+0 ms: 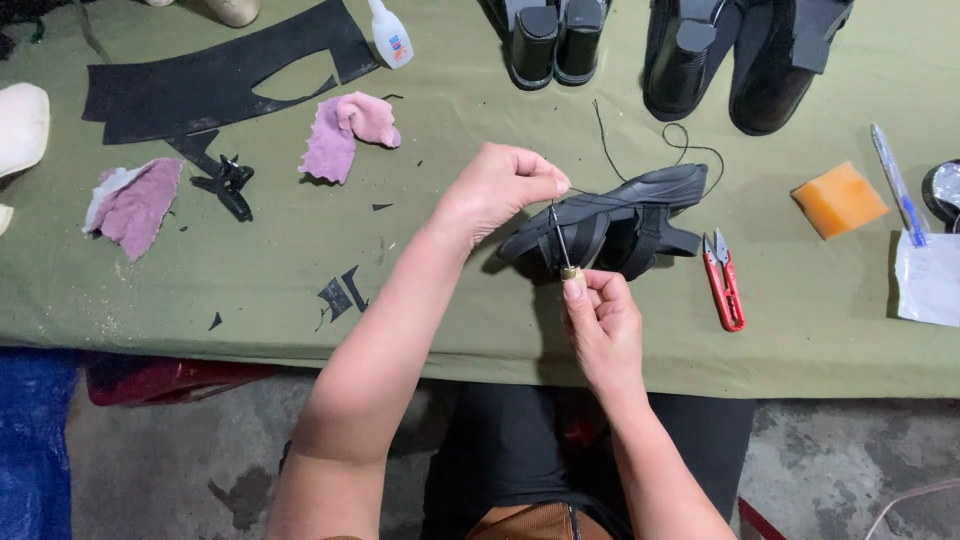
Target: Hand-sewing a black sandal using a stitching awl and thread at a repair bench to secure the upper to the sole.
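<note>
Left hand (500, 190) is closed in a loose fist at the centre of the green table (450, 300), thumb and forefinger pinching a black thread (640, 160) that loops away toward 1 o'clock, while the right hand (600, 325), at 6 o'clock of it, grips the brass-coloured handle of an awl (562, 248) between curled fingertips. Awl tip points up at the black strappy sandal (615, 220) lying on its side just beyond both hands; whether it actually pierces a strap is unclear. Red thread snips (724, 282) lie at 3 o'clock of the right hand, an orange sponge (838, 199) toward 2 o'clock.
</note>
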